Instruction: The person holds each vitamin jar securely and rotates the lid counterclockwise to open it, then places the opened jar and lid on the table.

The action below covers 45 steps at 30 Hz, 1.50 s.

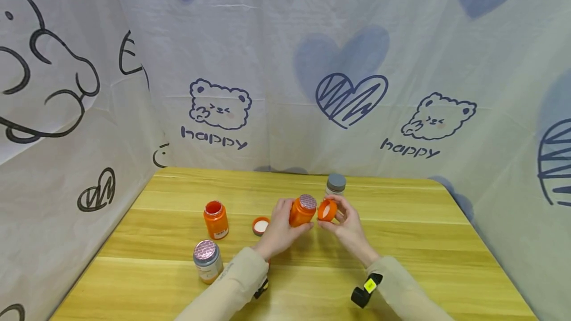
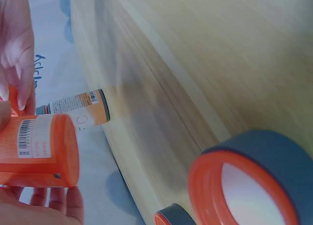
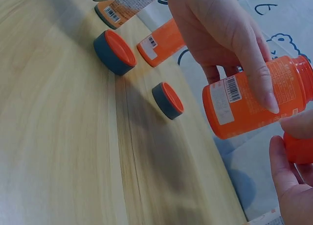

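Observation:
My left hand [image 1: 280, 232] grips an orange bottle [image 1: 301, 214] whose mouth is covered by a brick-patterned seal. The bottle is held tilted above the table. Close beside its top, my right hand [image 1: 351, 229] pinches an orange cap [image 1: 327, 210] between thumb and fingers, the pale inside facing the head camera. Bottle and cap are apart. In the right wrist view, the bottle's label and barcode [image 3: 233, 89] show under the left hand's fingers, and the cap [image 3: 299, 149] is partly cut off at the edge.
An uncovered orange bottle [image 1: 216, 223] stands on the left, with a sealed grey-necked jar [image 1: 208, 261] in front of it. Two grey caps with orange insides, one small [image 3: 167, 100] and one larger [image 3: 114, 53], lie on the table. Behind my right hand stands a grey-lidded jar [image 1: 336, 183].

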Each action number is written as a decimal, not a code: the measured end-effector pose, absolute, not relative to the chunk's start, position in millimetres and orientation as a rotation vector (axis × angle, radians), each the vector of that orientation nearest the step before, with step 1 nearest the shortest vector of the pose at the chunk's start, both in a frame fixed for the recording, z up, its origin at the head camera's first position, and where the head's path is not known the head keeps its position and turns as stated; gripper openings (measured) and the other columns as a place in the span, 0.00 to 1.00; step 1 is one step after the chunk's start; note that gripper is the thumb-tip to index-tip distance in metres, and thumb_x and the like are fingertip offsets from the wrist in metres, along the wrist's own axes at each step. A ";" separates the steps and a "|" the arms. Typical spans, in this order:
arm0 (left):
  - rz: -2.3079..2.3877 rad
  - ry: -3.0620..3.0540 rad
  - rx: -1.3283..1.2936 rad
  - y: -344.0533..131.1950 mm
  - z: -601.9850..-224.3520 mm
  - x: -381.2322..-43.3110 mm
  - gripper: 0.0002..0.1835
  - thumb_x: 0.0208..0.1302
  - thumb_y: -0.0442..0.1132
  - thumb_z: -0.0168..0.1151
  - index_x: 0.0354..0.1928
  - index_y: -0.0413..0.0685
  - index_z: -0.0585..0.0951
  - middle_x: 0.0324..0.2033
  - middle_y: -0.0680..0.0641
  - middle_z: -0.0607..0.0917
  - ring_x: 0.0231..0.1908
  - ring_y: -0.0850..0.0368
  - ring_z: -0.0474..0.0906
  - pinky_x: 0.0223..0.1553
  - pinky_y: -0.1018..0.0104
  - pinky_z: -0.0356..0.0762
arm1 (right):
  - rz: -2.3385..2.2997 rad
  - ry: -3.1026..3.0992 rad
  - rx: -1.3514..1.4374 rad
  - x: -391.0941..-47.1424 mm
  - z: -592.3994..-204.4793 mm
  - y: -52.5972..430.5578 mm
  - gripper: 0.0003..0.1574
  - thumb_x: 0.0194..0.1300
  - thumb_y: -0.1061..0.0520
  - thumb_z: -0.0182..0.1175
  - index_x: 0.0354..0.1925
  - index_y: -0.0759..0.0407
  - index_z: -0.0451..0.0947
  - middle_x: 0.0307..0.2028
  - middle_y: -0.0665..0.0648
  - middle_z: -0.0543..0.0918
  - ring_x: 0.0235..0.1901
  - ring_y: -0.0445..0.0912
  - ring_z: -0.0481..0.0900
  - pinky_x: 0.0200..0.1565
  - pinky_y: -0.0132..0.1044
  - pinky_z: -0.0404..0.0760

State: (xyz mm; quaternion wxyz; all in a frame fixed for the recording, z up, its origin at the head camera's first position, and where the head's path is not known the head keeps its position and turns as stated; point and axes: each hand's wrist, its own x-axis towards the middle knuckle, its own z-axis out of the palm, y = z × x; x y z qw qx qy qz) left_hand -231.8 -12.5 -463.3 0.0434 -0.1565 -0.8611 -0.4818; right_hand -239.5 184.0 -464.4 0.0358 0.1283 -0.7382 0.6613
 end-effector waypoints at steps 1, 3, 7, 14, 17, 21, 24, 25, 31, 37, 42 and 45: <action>-1.472 -2.639 -0.463 -12.1 -462.4 -231.5 0.29 0.61 0.46 0.72 0.60 0.44 0.72 0.52 0.43 0.72 0.51 0.51 0.70 0.55 0.53 0.74 | 2.039 -2.267 0.376 -239.8 -465.3 183.8 0.42 0.53 0.80 0.66 0.65 0.70 0.65 0.64 0.67 0.72 0.58 0.47 0.77 0.51 0.25 0.80; -1.462 -2.641 -0.447 -11.2 -462.0 -231.5 0.30 0.61 0.46 0.73 0.60 0.43 0.73 0.52 0.42 0.72 0.52 0.49 0.69 0.56 0.51 0.74 | 2.056 -2.264 0.333 -240.2 -466.6 183.0 0.42 0.53 0.79 0.66 0.65 0.69 0.65 0.65 0.66 0.72 0.57 0.42 0.77 0.52 0.25 0.80; -1.461 -2.621 -0.428 -9.4 -461.1 -231.4 0.30 0.60 0.45 0.73 0.61 0.42 0.73 0.52 0.42 0.72 0.53 0.47 0.70 0.58 0.48 0.74 | 2.083 -2.253 0.248 -241.3 -469.7 181.1 0.41 0.55 0.78 0.65 0.66 0.69 0.64 0.66 0.66 0.73 0.56 0.41 0.78 0.52 0.25 0.79; -1.452 -2.588 -0.403 -5.7 -462.9 -232.9 0.31 0.59 0.43 0.74 0.61 0.41 0.73 0.52 0.40 0.74 0.54 0.45 0.75 0.60 0.46 0.76 | 2.036 -2.245 0.102 -241.5 -473.2 178.5 0.38 0.58 0.73 0.67 0.62 0.66 0.61 0.61 0.71 0.77 0.49 0.37 0.80 0.49 0.23 0.77; -1.435 -2.585 -0.396 -4.3 -463.6 -233.0 0.31 0.58 0.44 0.74 0.61 0.41 0.73 0.52 0.40 0.75 0.52 0.45 0.77 0.59 0.46 0.77 | 2.010 -2.252 0.052 -241.3 -473.4 178.1 0.37 0.58 0.71 0.68 0.61 0.64 0.61 0.59 0.71 0.78 0.47 0.36 0.80 0.47 0.22 0.77; -1.432 -2.608 -0.370 -3.0 -466.5 -234.0 0.32 0.59 0.44 0.74 0.61 0.41 0.73 0.52 0.41 0.76 0.52 0.46 0.78 0.58 0.47 0.78 | 1.930 -2.307 0.035 -242.3 -473.4 178.1 0.38 0.59 0.67 0.69 0.64 0.66 0.64 0.57 0.71 0.80 0.50 0.43 0.81 0.45 0.21 0.77; -1.447 -2.628 -0.357 -2.5 -468.8 -235.1 0.32 0.59 0.45 0.74 0.62 0.41 0.73 0.53 0.41 0.76 0.52 0.46 0.79 0.59 0.47 0.78 | 1.877 -2.349 0.030 -244.2 -475.1 178.6 0.36 0.60 0.65 0.70 0.64 0.68 0.68 0.56 0.71 0.80 0.53 0.51 0.81 0.44 0.20 0.77; -1.455 -2.630 -0.357 -2.4 -469.3 -235.4 0.32 0.59 0.45 0.74 0.62 0.41 0.72 0.53 0.40 0.76 0.53 0.45 0.79 0.59 0.47 0.78 | 1.864 -2.361 0.030 -245.0 -476.1 178.7 0.35 0.60 0.64 0.70 0.63 0.68 0.69 0.56 0.71 0.80 0.54 0.52 0.81 0.44 0.20 0.77; -1.510 -2.656 -0.343 -2.5 -468.7 -235.1 0.35 0.60 0.44 0.72 0.65 0.39 0.70 0.56 0.39 0.75 0.56 0.43 0.78 0.61 0.45 0.76 | 1.732 -2.465 -0.006 -249.4 -482.3 181.0 0.32 0.60 0.61 0.70 0.60 0.64 0.69 0.52 0.67 0.83 0.52 0.51 0.80 0.48 0.27 0.76; -1.537 -2.688 -0.316 -2.1 -467.9 -235.6 0.35 0.60 0.42 0.73 0.65 0.38 0.70 0.55 0.39 0.75 0.56 0.42 0.78 0.62 0.44 0.75 | 1.590 -2.562 0.006 -251.5 -486.1 183.3 0.31 0.58 0.62 0.70 0.55 0.62 0.66 0.47 0.67 0.82 0.49 0.55 0.81 0.52 0.41 0.77; -1.550 -2.692 -0.308 -0.9 -471.1 -238.3 0.35 0.59 0.42 0.73 0.65 0.38 0.69 0.54 0.39 0.75 0.55 0.43 0.78 0.62 0.45 0.75 | 1.519 -2.637 0.023 -252.9 -487.1 184.4 0.31 0.56 0.62 0.71 0.53 0.62 0.65 0.50 0.68 0.81 0.50 0.56 0.81 0.52 0.45 0.78; -1.558 -2.693 -0.297 -0.2 -473.4 -239.3 0.34 0.59 0.41 0.73 0.65 0.37 0.69 0.54 0.38 0.75 0.54 0.43 0.78 0.62 0.45 0.75 | 1.481 -2.677 0.020 -254.1 -487.7 185.4 0.31 0.56 0.61 0.72 0.52 0.62 0.67 0.52 0.67 0.80 0.51 0.56 0.80 0.55 0.46 0.77</action>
